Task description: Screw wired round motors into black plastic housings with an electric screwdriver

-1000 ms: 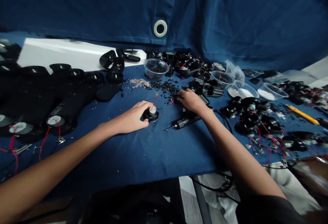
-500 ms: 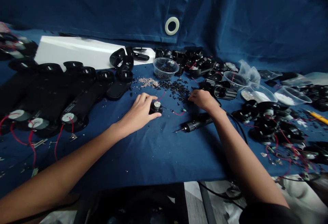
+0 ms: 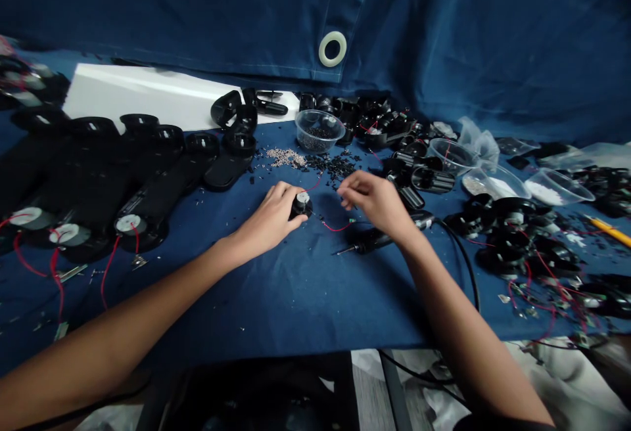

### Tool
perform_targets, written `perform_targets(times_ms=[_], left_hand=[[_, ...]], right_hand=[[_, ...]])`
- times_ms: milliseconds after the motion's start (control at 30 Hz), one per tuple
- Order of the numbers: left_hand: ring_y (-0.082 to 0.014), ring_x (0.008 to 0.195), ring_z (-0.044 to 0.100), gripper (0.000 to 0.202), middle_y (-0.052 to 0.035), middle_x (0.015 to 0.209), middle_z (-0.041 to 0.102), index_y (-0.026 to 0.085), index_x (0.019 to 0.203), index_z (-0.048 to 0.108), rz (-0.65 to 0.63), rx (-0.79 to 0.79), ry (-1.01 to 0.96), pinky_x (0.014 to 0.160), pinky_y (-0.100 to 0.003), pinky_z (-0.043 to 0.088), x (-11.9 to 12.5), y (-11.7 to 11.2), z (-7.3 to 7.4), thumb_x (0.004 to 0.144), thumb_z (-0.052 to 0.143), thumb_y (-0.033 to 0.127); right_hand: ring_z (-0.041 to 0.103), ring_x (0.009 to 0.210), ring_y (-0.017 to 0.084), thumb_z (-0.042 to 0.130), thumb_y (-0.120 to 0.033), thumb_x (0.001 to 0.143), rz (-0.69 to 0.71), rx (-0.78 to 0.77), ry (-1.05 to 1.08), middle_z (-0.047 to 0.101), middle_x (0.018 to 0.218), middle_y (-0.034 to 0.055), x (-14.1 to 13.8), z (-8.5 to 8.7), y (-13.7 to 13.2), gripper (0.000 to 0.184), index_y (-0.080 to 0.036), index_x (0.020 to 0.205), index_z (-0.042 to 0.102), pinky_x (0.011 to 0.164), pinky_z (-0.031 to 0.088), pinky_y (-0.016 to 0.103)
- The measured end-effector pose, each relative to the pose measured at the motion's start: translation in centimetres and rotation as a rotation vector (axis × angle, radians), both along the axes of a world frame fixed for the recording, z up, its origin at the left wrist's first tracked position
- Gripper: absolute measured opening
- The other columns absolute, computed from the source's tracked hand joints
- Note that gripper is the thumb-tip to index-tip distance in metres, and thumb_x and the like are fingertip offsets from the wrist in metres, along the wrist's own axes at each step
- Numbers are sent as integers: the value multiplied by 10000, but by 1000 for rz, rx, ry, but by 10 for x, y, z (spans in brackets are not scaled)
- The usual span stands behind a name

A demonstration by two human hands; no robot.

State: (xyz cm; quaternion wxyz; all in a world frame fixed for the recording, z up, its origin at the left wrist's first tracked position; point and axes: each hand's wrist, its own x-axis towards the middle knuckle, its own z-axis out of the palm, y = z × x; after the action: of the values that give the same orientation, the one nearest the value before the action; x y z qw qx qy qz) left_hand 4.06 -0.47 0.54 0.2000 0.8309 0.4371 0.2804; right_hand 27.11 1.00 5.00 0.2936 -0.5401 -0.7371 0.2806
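Note:
My left hand (image 3: 272,218) is closed over a round black housing (image 3: 300,206) with a white disc on top, and its fingers hide one side. A thin red wire (image 3: 335,226) runs from the housing across the blue cloth, and another rises toward the loose black bits. My right hand (image 3: 375,201) hovers just left of centre, its fingertips pinched together above the wire with nothing visible between them. Below that hand lies a black electric screwdriver (image 3: 374,241), its tip pointing left and its cable curving away to the right.
A clear bowl of black bits (image 3: 319,131) and a pile of small silver screws (image 3: 286,158) lie ahead. Long black parts (image 3: 162,189) fill the left side. Black housings with red wires (image 3: 522,253), clear bowls and a yellow pencil (image 3: 606,232) lie to the right.
My right hand has moved left toward the housing, with its fingertips now pinched. My left hand stays on the housing. The view has shifted slightly since the oldest frame.

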Motion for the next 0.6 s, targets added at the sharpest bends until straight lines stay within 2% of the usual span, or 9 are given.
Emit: perform_targets(times_ms=[133,233,433,600], left_hand=[[-190,1177,465,441,-84,1250,452,178,1273,375,-57,-20,-36,1023,-333,380,0,0,-2,852,495,121],[-201,1224,441,468,-102,1308,428,158,1303,354,-73,-14,-1,1054,-329,358,-2,-2,-2,854,481,114],[-225,1211,470,491,-90,1361,409,174,1352,323,-109,-36,68,1039,-328,381,-7,-3,-2,882,465,166],[-237,1167,506,480,-101,1362,411,158,1354,316,-97,-22,100,1000,-329,413,-7,-4,-4,892,443,184]], right_hand=[[618,666,111,556,-333,850,113,-18,96,648,797,22,-29,-17,-19,186,-172,925,612,684,498,264],[598,681,110,582,-325,845,141,14,106,627,829,12,-35,-23,-24,225,-197,1027,543,683,500,264],[544,750,139,532,-324,882,266,278,-193,582,830,33,-39,-15,-34,112,-218,851,550,711,453,275],[546,742,125,537,-314,880,301,240,-178,583,806,16,-41,-15,-35,122,-216,847,602,694,438,247]])
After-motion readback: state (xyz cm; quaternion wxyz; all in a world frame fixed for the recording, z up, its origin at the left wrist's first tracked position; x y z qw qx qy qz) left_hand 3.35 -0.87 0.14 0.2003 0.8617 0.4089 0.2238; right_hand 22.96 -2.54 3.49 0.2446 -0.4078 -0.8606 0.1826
